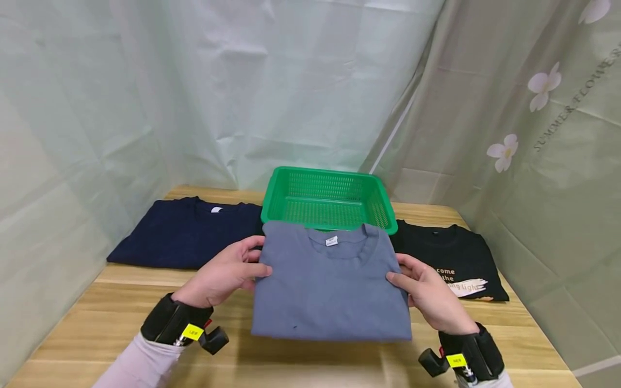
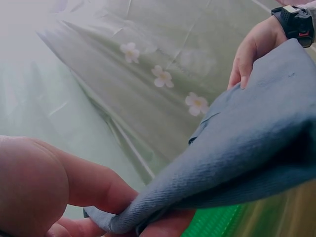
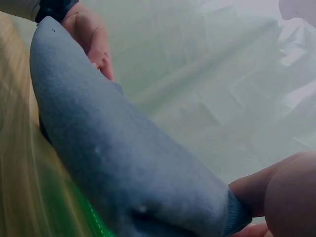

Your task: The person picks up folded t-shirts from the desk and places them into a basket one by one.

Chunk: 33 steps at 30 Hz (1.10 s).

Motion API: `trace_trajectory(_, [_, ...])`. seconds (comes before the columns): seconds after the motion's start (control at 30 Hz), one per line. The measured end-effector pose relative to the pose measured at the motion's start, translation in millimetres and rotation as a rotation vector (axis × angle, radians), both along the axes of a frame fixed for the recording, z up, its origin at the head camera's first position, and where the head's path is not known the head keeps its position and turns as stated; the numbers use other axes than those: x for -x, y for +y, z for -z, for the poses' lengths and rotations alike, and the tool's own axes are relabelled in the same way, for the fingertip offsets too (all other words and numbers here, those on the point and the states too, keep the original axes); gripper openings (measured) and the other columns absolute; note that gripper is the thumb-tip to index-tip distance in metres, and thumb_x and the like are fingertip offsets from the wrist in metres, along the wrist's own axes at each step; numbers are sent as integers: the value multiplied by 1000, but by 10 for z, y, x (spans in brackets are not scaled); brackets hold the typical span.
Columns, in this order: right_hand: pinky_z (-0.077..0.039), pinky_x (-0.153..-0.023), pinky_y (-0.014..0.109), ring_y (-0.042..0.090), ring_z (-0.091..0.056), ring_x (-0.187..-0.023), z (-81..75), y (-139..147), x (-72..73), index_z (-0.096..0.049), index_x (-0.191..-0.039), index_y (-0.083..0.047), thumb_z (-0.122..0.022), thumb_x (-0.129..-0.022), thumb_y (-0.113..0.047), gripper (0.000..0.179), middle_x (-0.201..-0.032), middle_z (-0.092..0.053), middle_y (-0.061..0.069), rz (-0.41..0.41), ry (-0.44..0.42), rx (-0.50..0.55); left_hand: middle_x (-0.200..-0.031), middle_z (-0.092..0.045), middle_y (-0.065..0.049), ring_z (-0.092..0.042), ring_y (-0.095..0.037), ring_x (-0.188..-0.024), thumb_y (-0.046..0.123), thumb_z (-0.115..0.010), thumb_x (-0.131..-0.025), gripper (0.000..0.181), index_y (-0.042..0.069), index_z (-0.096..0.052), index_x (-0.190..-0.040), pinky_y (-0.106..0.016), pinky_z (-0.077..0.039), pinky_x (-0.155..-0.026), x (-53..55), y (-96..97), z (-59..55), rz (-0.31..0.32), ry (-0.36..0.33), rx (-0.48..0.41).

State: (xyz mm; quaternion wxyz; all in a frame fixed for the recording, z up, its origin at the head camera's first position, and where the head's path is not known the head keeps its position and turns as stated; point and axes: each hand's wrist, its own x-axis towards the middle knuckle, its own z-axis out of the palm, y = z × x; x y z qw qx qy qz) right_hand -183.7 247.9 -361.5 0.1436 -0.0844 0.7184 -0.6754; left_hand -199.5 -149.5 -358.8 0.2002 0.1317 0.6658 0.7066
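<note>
A folded grey-blue T-shirt [image 1: 330,291] is held up off the table, its neckline and white label facing up. My left hand [image 1: 233,269] pinches its left side, thumb on top and fingers beneath. At the opposite side my right hand [image 1: 429,291] pinches the cloth the same way. In the left wrist view the thumb and fingers [image 2: 98,187] clasp the shirt's edge, and the right wrist view has the right thumb [image 3: 256,192] on the other edge. Just beyond the shirt stands a green plastic basket [image 1: 388,215], with no garment visible inside it.
On the wooden table [image 1: 73,345], a folded navy T-shirt [image 1: 174,231] lies left of the basket. A folded black T-shirt [image 1: 466,253] with printed lettering lies to the right. Pale curtains [image 1: 301,81] hang behind and along both sides of the table.
</note>
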Motion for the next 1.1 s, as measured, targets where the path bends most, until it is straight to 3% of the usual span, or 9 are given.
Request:
trace_trajectory(0.27, [-60, -68, 38, 35, -62, -93, -96, -10, 63, -40, -142, 0, -61, -100, -9, 47, -117, -57, 25, 13, 49, -4, -122, -57, -20, -61, -28, -91, -3, -65, -91, 77, 1, -19, -153, -31, -58, -65, 55, -3, -108, -58, 29, 44])
trace_trajectory(0.6, [-60, -67, 40, 35, -63, -92, -191, -38, 255, -39, -143, -2, -59, -102, -10, 47, -119, -59, 22, 21, 92, -20, -129, -54, -20, -62, -28, -90, -4, -64, -91, 74, 1, -23, -152, -34, -58, -66, 233, 23, -193, -116, 80, 91])
trace_trajectory(0.9, [-58, -64, 34, 29, -62, -91, -270, -74, 545, -40, -144, -5, -57, -102, -12, 45, -115, -60, 17, 64, 98, -59, -137, -47, -19, -59, -28, -103, -3, -62, -93, 77, 2, -16, -155, -39, -58, -74, 519, 73, -316, -138, 106, 124])
trace_trajectory(1.1, [-58, -71, 38, 30, -63, -96, -307, -107, 792, -39, -145, -6, -53, -104, -13, 44, -117, -60, 18, 73, 75, -67, -146, -37, -17, -52, -25, -115, 2, -61, -96, 76, 5, -15, -157, -45, -53, -86, 746, 102, -360, -173, 104, 195])
